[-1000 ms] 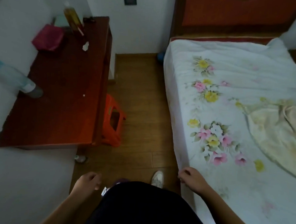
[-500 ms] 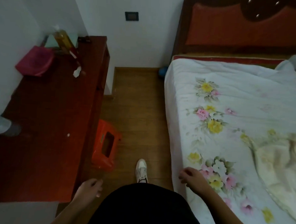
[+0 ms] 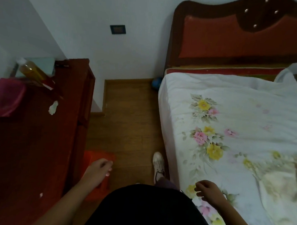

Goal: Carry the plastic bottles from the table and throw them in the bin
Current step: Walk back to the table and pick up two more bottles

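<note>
1. Head view: a yellow plastic bottle (image 3: 32, 70) lies tilted at the far left end of the dark red counter (image 3: 31, 140), beside a pink tub (image 3: 6, 97).
2. Left hand (image 3: 99, 168) and right hand (image 3: 207, 188) hang loosely curled, empty.
3. Walk further along the counter before reaching; no bin visible.

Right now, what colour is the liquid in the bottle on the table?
Amber-yellow, in the bottle at the table's far corner; head view.

Orange stool (image 3: 97, 159) between floral bed (image 3: 237, 134) and pink tub (image 3: 5, 98).
</note>
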`<state>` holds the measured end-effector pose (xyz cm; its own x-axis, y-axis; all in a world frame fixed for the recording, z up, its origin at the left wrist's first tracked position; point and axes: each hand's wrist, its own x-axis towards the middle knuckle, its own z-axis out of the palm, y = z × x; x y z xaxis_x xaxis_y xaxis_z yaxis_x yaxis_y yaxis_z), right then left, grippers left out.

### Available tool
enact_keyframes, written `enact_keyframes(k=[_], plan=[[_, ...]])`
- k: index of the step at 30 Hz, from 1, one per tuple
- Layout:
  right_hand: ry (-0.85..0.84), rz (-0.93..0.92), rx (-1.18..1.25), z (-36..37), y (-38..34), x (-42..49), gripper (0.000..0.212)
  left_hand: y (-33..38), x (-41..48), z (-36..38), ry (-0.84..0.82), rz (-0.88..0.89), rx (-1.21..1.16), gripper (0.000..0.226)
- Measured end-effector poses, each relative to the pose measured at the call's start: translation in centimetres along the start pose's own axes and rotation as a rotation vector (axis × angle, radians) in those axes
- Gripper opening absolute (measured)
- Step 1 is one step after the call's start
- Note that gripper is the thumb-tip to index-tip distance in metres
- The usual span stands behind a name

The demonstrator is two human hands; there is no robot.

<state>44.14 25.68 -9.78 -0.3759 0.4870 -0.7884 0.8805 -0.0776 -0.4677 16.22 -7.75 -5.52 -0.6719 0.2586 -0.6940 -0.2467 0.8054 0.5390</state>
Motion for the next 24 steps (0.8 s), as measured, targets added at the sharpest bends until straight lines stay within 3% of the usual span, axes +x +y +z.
enact_keyframes(k=[11,18,24], plan=[[-0.262,-0.29,-0.362,-1.5,-22.1,12.4,0.019,1.2,2.2,-0.9,0.269,-0.294,-0.239,0.023],[-0.523,-0.473,-0.628,5.3,-35.6,12.3,0.015,0.7,-1.0,-1.9,0.551,-0.401,-0.481,0.027],[-0.65,-0.687,-0.743,12.7,-44.0,9.0,0.014,1.0,-2.3,-4.4,0.747,-0.36,-0.618,0.02]])
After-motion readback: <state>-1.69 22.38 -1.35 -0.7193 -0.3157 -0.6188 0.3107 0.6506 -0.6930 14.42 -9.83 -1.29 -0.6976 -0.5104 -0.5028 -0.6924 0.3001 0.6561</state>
